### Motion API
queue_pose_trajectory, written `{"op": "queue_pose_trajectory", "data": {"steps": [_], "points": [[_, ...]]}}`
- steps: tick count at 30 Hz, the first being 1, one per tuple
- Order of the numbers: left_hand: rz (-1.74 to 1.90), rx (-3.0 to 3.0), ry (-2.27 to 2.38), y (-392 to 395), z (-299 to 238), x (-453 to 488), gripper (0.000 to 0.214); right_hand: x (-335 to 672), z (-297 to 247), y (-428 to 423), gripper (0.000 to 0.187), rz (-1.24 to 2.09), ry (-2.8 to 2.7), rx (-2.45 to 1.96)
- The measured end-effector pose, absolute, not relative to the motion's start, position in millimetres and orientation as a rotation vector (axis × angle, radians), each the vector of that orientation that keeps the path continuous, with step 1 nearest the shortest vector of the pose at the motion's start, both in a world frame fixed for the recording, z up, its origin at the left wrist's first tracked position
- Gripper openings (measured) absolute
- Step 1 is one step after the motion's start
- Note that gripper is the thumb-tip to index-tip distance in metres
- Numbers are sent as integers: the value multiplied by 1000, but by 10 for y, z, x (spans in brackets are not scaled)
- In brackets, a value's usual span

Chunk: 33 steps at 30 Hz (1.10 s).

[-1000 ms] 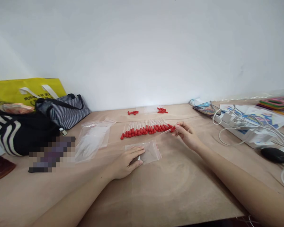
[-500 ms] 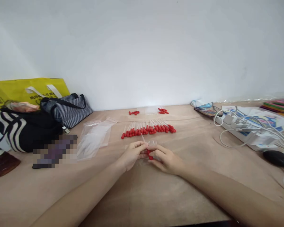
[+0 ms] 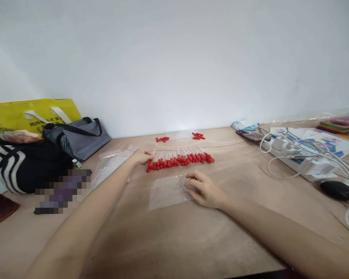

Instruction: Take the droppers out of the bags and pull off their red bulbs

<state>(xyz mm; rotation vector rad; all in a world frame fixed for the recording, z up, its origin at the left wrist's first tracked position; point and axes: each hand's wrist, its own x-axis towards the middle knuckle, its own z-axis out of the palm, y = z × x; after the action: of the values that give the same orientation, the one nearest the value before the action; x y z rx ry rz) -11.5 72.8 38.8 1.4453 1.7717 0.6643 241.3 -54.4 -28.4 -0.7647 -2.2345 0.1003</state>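
Note:
Slim clear droppers (image 3: 178, 153) with red rubber bulbs lie side by side in a row, bulbs towards me. My left hand (image 3: 143, 156) reaches to the left end of this row, its fingertips closed on the thin stem of an end dropper (image 3: 148, 167). Nearer to me, a clear plastic bag (image 3: 165, 193) lies flat on the table. My right hand (image 3: 205, 190) rests at its right side, with curved fingers and thumb gripping the bag's edge. No red bulb shows in or near my right hand.
Behind the row lie loose red bulbs (image 3: 163, 139) and a small group of droppers (image 3: 198, 135). More clear bags (image 3: 110, 164) lie under my left forearm. A striped bag (image 3: 78, 137) stands at left; a power strip (image 3: 305, 168) with cables and a black mouse (image 3: 339, 190) are at right.
My hands were together around a red-bulbed dropper. Since then my left hand has moved away and left to the row's end. The plastic bag now lies flat beside my right hand.

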Motion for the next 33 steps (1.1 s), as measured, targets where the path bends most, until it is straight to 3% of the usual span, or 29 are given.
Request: {"op": "queue_pose_trajectory", "data": {"steps": [14, 20, 26, 33], "points": [[580, 1530, 1901, 855, 268, -91, 31, 2417, -279, -534, 9, 114, -2299, -771], [701, 1716, 1945, 668, 307, -138, 23, 2407, -280, -535, 9, 43, -2263, -812], [877, 2194, 1656, 11, 147, -54, 22, 2637, -267, -216, 12, -80, -1846, -1295], [686, 2498, 1157, -443, -32, -18, 24, 2949, -257, 189, 38, 45, -1534, -1804]]}}
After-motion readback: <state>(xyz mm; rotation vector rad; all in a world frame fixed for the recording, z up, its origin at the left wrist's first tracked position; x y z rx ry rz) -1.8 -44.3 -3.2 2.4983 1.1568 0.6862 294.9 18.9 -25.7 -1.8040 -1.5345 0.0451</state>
